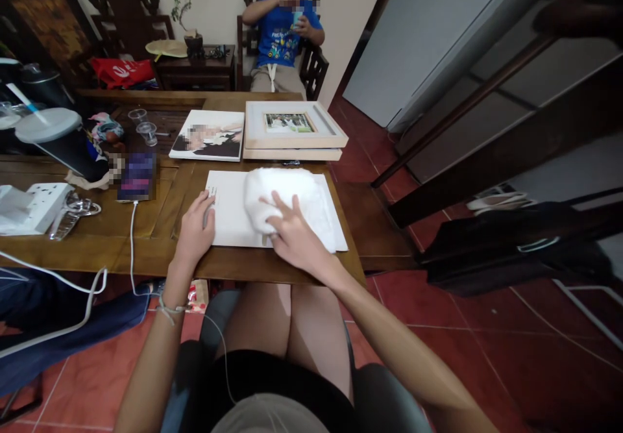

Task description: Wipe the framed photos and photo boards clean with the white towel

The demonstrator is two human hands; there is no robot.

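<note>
Right hand (pixel 291 228), fingers apart, lies on white cloth (pixel 287 181) atop a white panel (pixel 231 219); left hand (pixel 196 224), thumb and fingers apart, touches the panel's nine-o'clock edge.

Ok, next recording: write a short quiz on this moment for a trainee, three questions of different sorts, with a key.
1. Fill in the blank: the white cloth lies beneath the person's ___ hand.
2. True or false: the left hand touches the white board at the board's left edge.
3. Multiple choice: what does the cloth lie on?
A. a phone
B. the white board
C. a red bag

Key:
1. right; the right hand is on the cloth with its fingers spread.
2. true
3. B
</note>
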